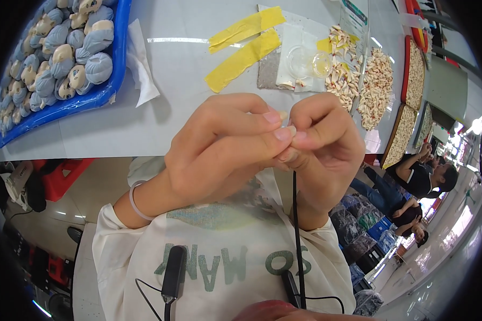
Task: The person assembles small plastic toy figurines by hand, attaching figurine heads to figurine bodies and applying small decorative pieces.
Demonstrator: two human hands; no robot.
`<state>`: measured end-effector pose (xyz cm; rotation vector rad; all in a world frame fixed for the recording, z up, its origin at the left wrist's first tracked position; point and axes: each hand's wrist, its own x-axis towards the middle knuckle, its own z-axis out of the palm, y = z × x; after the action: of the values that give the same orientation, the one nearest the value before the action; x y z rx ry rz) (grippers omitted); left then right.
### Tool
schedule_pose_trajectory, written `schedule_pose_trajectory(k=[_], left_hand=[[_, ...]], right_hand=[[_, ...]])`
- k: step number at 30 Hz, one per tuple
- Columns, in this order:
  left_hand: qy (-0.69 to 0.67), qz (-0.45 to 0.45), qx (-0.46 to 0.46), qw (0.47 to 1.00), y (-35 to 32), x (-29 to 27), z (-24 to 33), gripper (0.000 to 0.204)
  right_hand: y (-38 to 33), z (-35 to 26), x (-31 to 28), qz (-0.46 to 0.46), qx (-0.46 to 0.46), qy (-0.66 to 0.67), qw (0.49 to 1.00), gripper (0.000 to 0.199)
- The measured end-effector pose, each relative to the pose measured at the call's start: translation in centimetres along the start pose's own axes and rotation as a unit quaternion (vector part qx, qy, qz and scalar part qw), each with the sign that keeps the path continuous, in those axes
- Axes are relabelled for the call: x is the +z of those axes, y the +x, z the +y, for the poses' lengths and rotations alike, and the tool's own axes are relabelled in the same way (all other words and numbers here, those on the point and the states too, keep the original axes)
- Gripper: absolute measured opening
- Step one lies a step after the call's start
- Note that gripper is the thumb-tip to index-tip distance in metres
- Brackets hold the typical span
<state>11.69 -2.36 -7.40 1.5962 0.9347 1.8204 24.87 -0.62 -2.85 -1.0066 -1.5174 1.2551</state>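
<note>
Fingertips of the left hand (pixel 219 155) and right hand (pixel 321 144) are pinching together on a tiny pale piece (pixel 284 114), while many small pieces (pixel 377 85) are lying beyond the right hand, apparently waiting.

Bright, even overhead light filled the scene — a thin streak of glare lay across the desk (pixel 160 85). Shadows stayed soft. Straight edges bowed toward the dark fisheye rim, where detail blurred.
</note>
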Motion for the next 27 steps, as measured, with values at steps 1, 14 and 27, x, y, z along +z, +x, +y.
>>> schedule_pose_trajectory(k=[1,14,27], left_hand=[[-0.036,0.021,-0.021,0.999,0.2,0.1,0.0,0.039],[-0.293,-0.047,-0.217,0.930,1.2,-2.3,0.0,0.049],[-0.457,0.074,-0.392,0.795,1.1,-2.1,0.8,0.062]], right_hand=[[0.1,-0.1,0.0,0.007,0.037,0.042,0.998,0.021],[-1.0,0.0,-1.8,0.081,-0.020,-0.010,0.996,0.017],[-1.5,0.6,-2.1,0.078,0.012,-0.014,0.997,0.015]])
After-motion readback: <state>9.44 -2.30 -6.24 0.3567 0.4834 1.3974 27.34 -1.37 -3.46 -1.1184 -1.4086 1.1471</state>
